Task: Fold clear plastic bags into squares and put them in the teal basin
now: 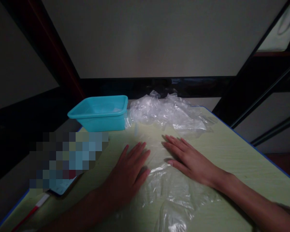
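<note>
Pale green is the table (pixel 236 148), with a blue edge. On its near part lies a clear plastic sheet (pixel 178 195), wrinkled. Behind it is a heap of crumpled plastic (pixel 166 112), and just beside, at left, stands a turquoise tub (pixel 103 123). The left hand (pixel 131 170) and right hand (pixel 186 158) are unclenched, palms down, fingers resting on the sheet.

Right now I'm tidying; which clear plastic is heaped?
The far pile beside the basin; the nearer sheet lies flatter between left hand and right hand.
</note>
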Tool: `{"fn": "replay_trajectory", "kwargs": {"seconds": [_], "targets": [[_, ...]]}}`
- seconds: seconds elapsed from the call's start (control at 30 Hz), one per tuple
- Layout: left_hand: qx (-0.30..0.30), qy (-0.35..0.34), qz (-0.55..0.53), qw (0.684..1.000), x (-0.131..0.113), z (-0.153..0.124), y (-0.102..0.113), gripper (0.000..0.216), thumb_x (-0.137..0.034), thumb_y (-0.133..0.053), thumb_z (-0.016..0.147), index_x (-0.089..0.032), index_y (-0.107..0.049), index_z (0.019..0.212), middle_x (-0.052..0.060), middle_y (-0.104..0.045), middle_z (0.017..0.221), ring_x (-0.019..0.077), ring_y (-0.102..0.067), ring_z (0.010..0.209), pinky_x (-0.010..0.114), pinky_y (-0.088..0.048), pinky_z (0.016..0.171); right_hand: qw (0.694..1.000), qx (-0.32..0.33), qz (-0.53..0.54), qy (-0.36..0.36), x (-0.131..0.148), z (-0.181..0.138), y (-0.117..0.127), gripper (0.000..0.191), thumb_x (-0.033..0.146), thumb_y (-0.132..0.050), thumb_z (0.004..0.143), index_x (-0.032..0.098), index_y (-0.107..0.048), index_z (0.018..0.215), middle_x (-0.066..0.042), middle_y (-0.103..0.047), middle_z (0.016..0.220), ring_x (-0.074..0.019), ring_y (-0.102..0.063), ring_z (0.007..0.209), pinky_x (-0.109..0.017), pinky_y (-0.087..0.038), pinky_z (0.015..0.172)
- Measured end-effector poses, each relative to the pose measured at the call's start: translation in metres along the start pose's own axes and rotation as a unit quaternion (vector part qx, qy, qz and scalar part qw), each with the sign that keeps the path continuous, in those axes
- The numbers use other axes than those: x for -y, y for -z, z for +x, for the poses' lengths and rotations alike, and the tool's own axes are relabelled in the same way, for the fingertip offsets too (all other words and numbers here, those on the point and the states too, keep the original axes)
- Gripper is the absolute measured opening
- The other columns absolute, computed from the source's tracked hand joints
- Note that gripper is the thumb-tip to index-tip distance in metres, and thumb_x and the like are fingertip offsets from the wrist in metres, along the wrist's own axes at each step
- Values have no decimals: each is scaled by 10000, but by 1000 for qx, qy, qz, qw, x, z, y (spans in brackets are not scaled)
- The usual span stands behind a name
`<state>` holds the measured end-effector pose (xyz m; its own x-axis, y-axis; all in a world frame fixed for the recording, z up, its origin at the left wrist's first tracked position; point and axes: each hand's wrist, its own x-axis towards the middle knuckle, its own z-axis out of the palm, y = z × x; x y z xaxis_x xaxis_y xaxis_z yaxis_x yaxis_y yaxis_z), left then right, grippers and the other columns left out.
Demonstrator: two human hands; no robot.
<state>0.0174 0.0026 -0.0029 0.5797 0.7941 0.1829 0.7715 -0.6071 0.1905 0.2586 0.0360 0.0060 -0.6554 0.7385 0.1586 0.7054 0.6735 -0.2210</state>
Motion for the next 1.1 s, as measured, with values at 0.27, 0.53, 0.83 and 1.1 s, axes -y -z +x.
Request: {"fn": "replay_trajectory", "kwargs": {"seconds": [0.27, 0.53, 0.83, 1.1], "targets": [[13, -153, -44, 987, -9, 0, 9, 332, -163, -404, 906, -144, -519, 1218, 100, -564, 1287, 205, -446, 1262, 466, -219, 1127, 995, -21, 75, 54, 12, -1, 7, 374, 294, -380, 958, 129, -495, 1274, -125, -569, 1280, -219, -567, 1137, -400, -490, 945], [-78, -186, -111, 973, -9, -5, 7, 295, -118, -352, 915, -164, -583, 1094, 62, -662, 1132, 150, -572, 1101, 369, -291, 1103, 993, 12, 68, 96, 16, 0, 8, 446, 307, -389, 958, 96, -410, 1350, -152, -438, 1396, -209, -390, 1300, -398, -378, 1055], [38, -312, -114, 943, -35, -7, 8, 337, -214, -281, 984, -167, -592, 1105, 33, -648, 1186, 143, -529, 1177, 239, -354, 1048, 992, 51, 49, 102, 16, 0, 3, 452, 298, -402, 953, 117, -396, 1367, -134, -357, 1450, -214, -295, 1350, -425, -301, 1098], [76, -331, -119, 933, -33, -9, 4, 330, -210, -299, 994, -180, -512, 1244, 6, -514, 1347, 123, -416, 1287, 244, -272, 1106, 992, 64, 37, 98, 16, 0, 3, 439, 320, -379, 962, 95, -438, 1334, -150, -384, 1432, -216, -329, 1335, -424, -322, 1088]]}}
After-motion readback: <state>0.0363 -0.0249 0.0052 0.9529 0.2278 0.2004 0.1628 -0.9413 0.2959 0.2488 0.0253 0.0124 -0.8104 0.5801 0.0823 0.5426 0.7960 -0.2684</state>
